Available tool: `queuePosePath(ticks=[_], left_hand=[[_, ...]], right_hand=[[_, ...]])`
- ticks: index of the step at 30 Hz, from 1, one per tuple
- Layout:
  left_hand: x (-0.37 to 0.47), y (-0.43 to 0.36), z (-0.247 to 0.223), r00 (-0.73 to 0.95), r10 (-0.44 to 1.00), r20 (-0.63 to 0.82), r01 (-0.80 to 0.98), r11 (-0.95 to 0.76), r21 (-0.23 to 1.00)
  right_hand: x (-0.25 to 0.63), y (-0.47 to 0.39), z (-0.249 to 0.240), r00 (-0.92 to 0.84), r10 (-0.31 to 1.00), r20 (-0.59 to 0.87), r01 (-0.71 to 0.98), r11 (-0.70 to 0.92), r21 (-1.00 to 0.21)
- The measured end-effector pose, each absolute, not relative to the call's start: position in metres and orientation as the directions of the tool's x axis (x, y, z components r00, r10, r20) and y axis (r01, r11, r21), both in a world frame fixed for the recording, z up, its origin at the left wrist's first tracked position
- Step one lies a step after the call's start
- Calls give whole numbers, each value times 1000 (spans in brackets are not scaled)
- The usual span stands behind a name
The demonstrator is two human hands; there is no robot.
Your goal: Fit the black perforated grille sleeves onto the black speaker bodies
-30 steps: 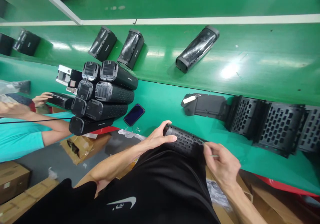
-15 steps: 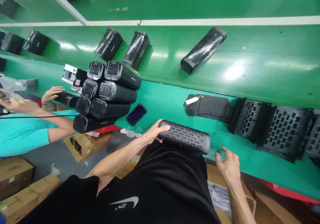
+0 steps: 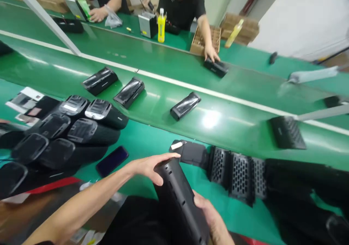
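A black speaker-like casing (image 3: 181, 201) is tilted over my lap, its long side with small slots facing up. My left hand (image 3: 154, 168) grips its far end, thumb on the near side and fingers across the top. Around its right side, lower down, my right hand (image 3: 208, 214) is wrapped, thumb on the edge. Beyond the casing, a knife with a white handle (image 3: 177, 145) lies on flat black sheets (image 3: 193, 153). Perforated black panels (image 3: 241, 176) stand to the right of these. A dark phone (image 3: 112, 161) rests on the green table to the left.
Stacked black casings (image 3: 81, 130) fill the left side. More casings (image 3: 185, 106) lie on the green belt (image 3: 152, 110). Across it, a person's hand (image 3: 211, 52) touches a casing near a yellow bottle (image 3: 161, 26). A grey post (image 3: 46, 17) slants at upper left.
The view has tipped up, showing people across the belt. The casing has turned from lying sideways to pointing away, and my right hand has come onto it.
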State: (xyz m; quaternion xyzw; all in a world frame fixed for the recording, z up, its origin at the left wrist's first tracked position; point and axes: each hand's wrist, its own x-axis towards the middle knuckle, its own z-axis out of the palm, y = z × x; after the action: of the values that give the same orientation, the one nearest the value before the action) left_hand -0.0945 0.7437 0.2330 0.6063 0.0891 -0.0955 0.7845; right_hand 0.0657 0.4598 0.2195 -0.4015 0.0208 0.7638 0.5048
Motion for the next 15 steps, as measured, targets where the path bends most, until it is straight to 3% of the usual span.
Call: queuePosePath(ticks=[2,4,6,8,11,15], left_hand=[[-65,758,231,972,75,-221,186,322,928],[-40,768,221,895,352,-272,130,378,917],[-22,771,208,717,610,-338,108,381,918],[-15,766,194,576,731,-365,134,356,925],[-27,748,178,544,752,-371,257,272,927],[-65,719,167,542,710,-450,418,237,877]], right_hand=[[90,471,232,-35,746,-665,-754,-457,-472],[131,495,241,188,706,-682,-656,-427,-623],[185,536,244,442,641,-628,-455,-443,-773],[243,584,237,667,529,-524,-223,-529,-818],[314,647,211,873,387,-299,98,-737,-669],[355,678,170,953,166,-253,50,-910,-411]])
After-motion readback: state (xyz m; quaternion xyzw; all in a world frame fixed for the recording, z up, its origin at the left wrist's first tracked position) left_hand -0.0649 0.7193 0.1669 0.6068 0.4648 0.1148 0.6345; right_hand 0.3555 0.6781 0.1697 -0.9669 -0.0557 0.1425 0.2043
